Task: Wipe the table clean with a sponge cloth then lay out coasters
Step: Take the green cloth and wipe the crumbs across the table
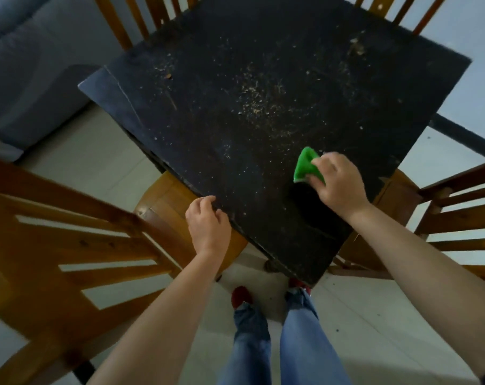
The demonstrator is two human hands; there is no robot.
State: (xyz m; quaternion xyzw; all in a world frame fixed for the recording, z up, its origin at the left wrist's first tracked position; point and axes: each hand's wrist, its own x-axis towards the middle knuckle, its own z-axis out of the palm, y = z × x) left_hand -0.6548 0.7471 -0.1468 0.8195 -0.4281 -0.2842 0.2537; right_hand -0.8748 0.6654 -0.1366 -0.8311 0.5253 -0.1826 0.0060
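Our right hand (337, 184) has its fingers curled over one green sponge cloth (305, 165), holding it bunched and pressed down on the black table (208, 112) near the table's right edge. The cloth's folded tip pokes out ahead of our knuckles, and the hand itself is a little blurred. Our left hand (206, 222) rests at the near left edge of the same table, its fingers curled over the rim and its thumb lying on the top; it holds nothing else.

Beyond the cloth, pale crumbs (260, 98) lie scattered over the middle of the tabletop, with a thinner second patch towards the far right corner and a few specks near the far left. The strip of table just by our right wrist looks darker and freer of crumbs.

We count four wooden chairs around the table: one at the near left (69, 245) with its slatted back towards us, one at the right (457, 212), and two at the far side, of which only the back slats show (130, 18) (396, 9). A grey sofa (22, 65) stands at the far left. Below, our two legs in blue jeans (299, 343) stand on the light tiled floor (374, 329), with two red shoes (241, 297).
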